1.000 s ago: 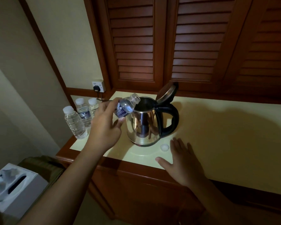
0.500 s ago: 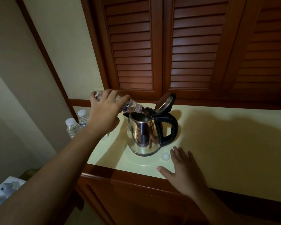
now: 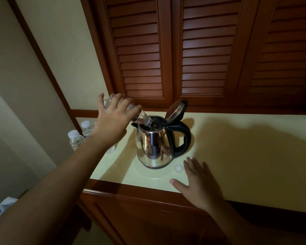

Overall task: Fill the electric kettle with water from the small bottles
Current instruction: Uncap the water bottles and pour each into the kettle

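A steel electric kettle (image 3: 154, 147) with a black handle stands on the cream countertop (image 3: 245, 147), its lid (image 3: 176, 110) flipped up. My left hand (image 3: 113, 121) grips a small clear water bottle (image 3: 142, 119), tipped neck-down with its mouth inside the kettle's opening. Most of the bottle is hidden under my fingers. My right hand (image 3: 200, 181) rests flat on the counter, right of the kettle's base. The bottle's white cap (image 3: 178, 168) lies just left of its fingertips.
Two capped small bottles (image 3: 75, 139) (image 3: 86, 129) stand at the counter's left end, partly behind my forearm. Louvered wooden doors (image 3: 201, 55) rise behind the counter. A wooden cabinet front (image 3: 148, 218) lies below its edge. A tissue box (image 3: 0, 207) shows at lower left.
My left hand raised the bottle's base and tipped it from roughly level to neck-down into the kettle. The camera moved closer. My right hand stayed flat on the counter.
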Demonstrator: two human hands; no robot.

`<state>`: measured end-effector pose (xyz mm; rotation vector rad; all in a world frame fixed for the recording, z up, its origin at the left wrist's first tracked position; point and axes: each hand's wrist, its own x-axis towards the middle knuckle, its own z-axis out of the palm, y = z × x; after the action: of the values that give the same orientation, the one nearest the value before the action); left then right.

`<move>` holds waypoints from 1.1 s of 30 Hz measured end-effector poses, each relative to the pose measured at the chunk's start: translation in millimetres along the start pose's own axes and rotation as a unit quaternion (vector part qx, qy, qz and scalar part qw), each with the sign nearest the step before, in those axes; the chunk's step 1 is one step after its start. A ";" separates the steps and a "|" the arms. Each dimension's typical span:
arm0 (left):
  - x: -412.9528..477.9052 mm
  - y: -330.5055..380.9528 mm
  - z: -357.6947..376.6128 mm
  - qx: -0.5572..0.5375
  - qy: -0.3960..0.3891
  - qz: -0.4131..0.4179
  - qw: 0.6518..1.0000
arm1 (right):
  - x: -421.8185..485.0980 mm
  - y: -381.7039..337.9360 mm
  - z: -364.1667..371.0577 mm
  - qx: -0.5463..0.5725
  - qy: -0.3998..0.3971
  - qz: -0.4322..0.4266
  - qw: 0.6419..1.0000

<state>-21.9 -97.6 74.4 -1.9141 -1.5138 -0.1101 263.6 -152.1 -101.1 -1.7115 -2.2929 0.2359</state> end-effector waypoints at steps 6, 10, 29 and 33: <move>5.0 0.3 -3.5 0.016 -0.017 0.017 1.000 | 0.0 0.9 1.5 -0.002 0.002 -0.001 1.000; 5.6 2.9 -5.5 0.024 -0.007 0.037 0.999 | 0.0 1.1 1.7 0.001 0.007 -0.001 1.000; 3.0 6.7 -13.9 0.036 -0.011 0.051 0.998 | -1.0 7.0 7.7 0.054 0.059 -0.030 0.996; -6.0 4.8 -15.2 -0.002 -0.009 0.007 1.000 | -1.6 7.6 8.1 0.076 0.067 -0.030 0.994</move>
<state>-14.4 -111.4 81.0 -1.9329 -1.5138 -0.0900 268.5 -151.2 -111.2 -1.5331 -2.1668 0.2664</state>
